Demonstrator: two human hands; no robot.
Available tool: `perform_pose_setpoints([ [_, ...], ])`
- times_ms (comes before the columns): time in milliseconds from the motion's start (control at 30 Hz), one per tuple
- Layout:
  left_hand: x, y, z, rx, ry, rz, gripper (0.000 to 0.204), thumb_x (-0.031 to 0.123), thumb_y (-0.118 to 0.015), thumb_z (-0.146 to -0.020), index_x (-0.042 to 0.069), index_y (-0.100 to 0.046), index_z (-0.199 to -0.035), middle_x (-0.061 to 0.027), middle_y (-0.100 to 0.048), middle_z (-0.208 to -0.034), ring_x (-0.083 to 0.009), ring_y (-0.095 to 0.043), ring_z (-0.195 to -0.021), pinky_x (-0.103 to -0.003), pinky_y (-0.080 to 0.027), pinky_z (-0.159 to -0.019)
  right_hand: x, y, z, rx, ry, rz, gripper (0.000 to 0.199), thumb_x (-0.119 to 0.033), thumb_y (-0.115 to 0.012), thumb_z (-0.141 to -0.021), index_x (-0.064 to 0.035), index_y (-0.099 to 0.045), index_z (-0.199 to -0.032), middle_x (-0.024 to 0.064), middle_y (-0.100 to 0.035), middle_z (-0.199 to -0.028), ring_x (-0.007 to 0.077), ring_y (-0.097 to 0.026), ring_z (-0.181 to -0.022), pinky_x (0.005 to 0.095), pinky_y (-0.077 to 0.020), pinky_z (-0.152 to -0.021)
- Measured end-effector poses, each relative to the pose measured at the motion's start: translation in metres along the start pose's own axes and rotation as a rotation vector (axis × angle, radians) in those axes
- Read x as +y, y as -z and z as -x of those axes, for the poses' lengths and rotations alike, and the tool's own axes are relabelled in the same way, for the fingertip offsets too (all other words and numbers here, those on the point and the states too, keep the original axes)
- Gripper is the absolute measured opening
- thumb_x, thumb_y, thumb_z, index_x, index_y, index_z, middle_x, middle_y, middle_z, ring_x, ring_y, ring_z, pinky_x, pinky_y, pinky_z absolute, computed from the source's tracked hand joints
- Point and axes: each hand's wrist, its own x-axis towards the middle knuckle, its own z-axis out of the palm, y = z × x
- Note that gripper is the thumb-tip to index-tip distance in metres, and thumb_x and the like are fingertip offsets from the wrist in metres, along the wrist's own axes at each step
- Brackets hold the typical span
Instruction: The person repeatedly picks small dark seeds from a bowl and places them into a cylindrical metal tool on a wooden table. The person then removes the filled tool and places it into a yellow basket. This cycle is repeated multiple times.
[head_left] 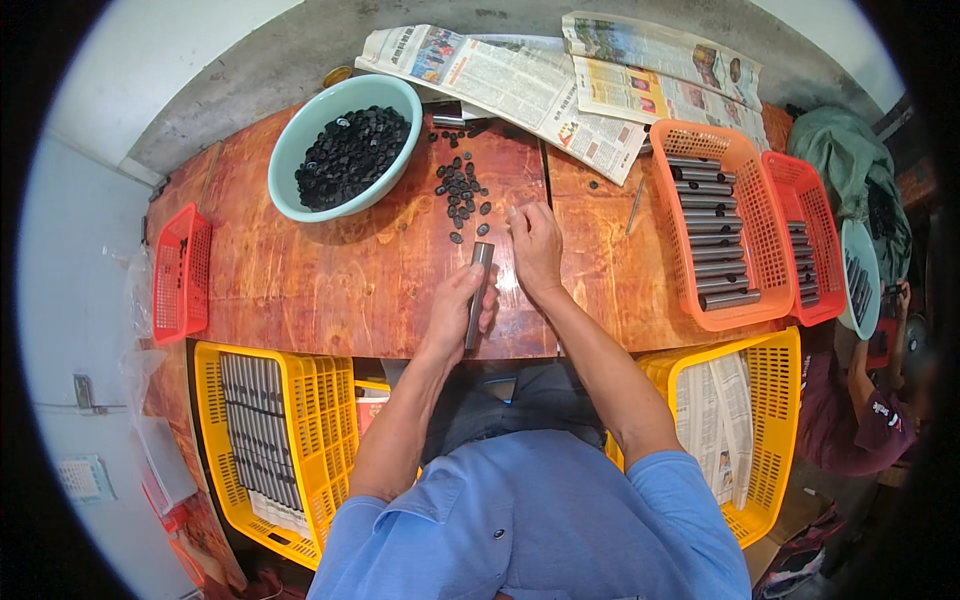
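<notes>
My left hand [457,308] is closed around a dark grey metal tube [480,265], held nearly upright over the table's front edge. A little to the right, above the tabletop, my right hand [537,243] has its fingers curled together; whatever they pinch, if anything, is hidden. Just beyond the tube lies a loose scatter of small black oval pieces [462,190]. Many more black pieces [355,155] fill a pale green bowl [284,190] at the back left.
An orange basket [672,200] of dark tubes stands on the right, beside a red basket [830,250] with more tubes. Newspapers [510,85] cover the back edge. Yellow crates [320,420] flank my lap. Another person [850,410] is at far right.
</notes>
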Motion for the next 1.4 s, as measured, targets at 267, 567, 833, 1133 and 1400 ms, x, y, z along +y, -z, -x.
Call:
perform_pose_setpoints([
  [267,-0.004,0.003,-0.004,0.071,-0.007,-0.096,0.035,0.037,-0.047,-0.112,0.003,-0.057,-0.113,-0.0024,-0.057,-0.074,-0.0113,-0.052,-0.055,-0.026,-0.045,-0.050,0.000,0.001,0.001,-0.006,-0.006,0.011,0.023,-0.020,-0.059,-0.099,0.0006,-0.060,-0.089,0.0180,-0.058,-0.091,0.0394,-0.058,-0.089,0.0467,-0.0454,-0.078],
  [567,-0.006,0.009,-0.010,0.161,-0.124,-0.018,0.032,0.027,-0.043,-0.113,0.004,-0.056,-0.131,-0.0082,-0.067,-0.098,-0.0147,-0.063,-0.077,-0.031,-0.055,-0.069,-0.032,0.011,0.035,-0.133,0.041,-0.158,0.018,-0.014,-0.063,-0.100,0.0013,-0.067,-0.109,0.0091,-0.065,-0.085,0.0168,-0.062,-0.079,0.0329,-0.0499,-0.071],
  [833,0.001,0.007,-0.002,0.274,-0.378,-0.352,0.037,0.009,-0.062,-0.103,0.002,-0.058,-0.139,-0.0024,-0.068,-0.106,-0.0077,-0.062,-0.089,-0.024,-0.051,-0.078,-0.039,0.000,0.053,-0.258,-0.221,-0.591,0.020,-0.006,-0.069,-0.095,0.0017,-0.068,-0.113,0.0112,-0.071,-0.094,0.0151,-0.068,-0.081,0.0287,-0.0560,-0.073],
  [1133,0.000,0.033,0.001,0.196,-0.095,0.093,0.038,0.031,-0.049,-0.110,-0.005,-0.061,-0.115,-0.0159,-0.067,-0.094,-0.0212,-0.065,-0.074,-0.035,-0.057,-0.074,-0.039,0.030,0.033,-0.163,0.412,0.248,0.023,0.000,-0.068,-0.087,0.0009,-0.066,-0.110,0.0149,-0.069,-0.101,0.0308,-0.068,-0.091,0.0393,-0.0555,-0.083],
  [1400,-0.009,0.043,0.007,0.165,-0.075,0.282,0.033,0.029,-0.051,-0.109,-0.002,-0.059,-0.118,-0.0177,-0.067,-0.099,-0.0233,-0.065,-0.080,-0.038,-0.057,-0.077,-0.020,0.036,0.034,-0.193,0.378,0.302,0.009,-0.002,-0.065,-0.086,-0.0021,-0.062,-0.095,0.0175,-0.061,-0.094,0.0383,-0.062,-0.092,0.0473,-0.0508,-0.081],
])
